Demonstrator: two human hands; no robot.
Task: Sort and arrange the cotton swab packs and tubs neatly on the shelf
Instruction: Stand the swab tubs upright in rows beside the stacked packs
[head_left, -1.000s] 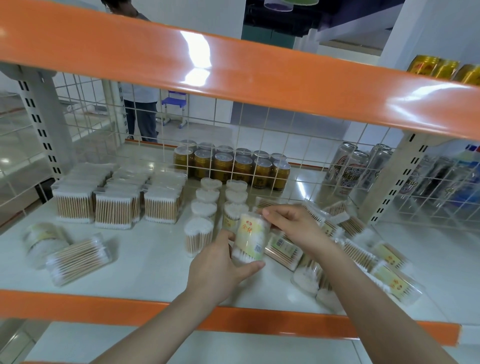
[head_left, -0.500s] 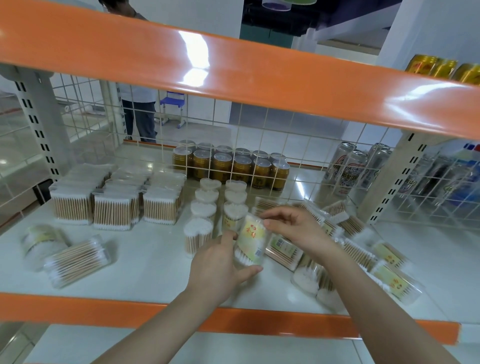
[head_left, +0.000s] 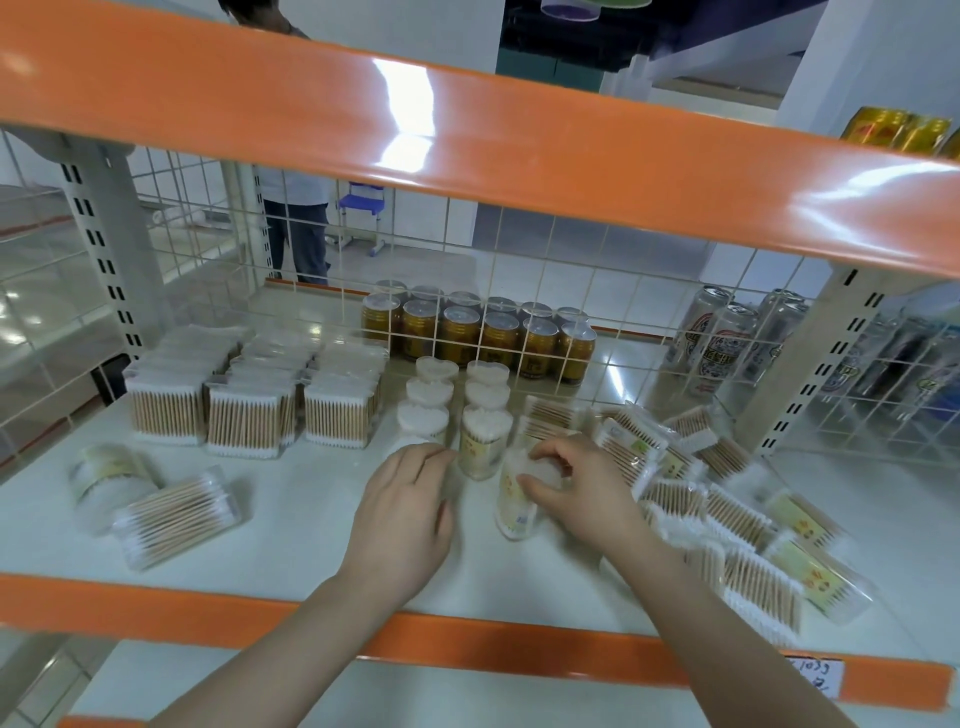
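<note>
The left hand (head_left: 402, 512) lies palm down over the front tub of the left row, hiding it — whether its fingers grip that tub cannot be told. The right hand (head_left: 569, 486) curls round the top of a clear tub (head_left: 514, 501) standing on the white shelf (head_left: 291, 525), just in front of the right row of tubs (head_left: 485, 410). Its yellow label is blurred and unreadable. A paper tag (head_left: 813, 686) on the orange front rail carries handwriting that is cut off. To the right lies a loose heap of swab packs (head_left: 727, 519); upright packs (head_left: 244, 410) stand at the left, with a toppled tub (head_left: 106, 478) and a flat box (head_left: 176, 517) nearby. Gold cans (head_left: 478, 335) stand behind the wire grid — their print is too small to read.
</note>
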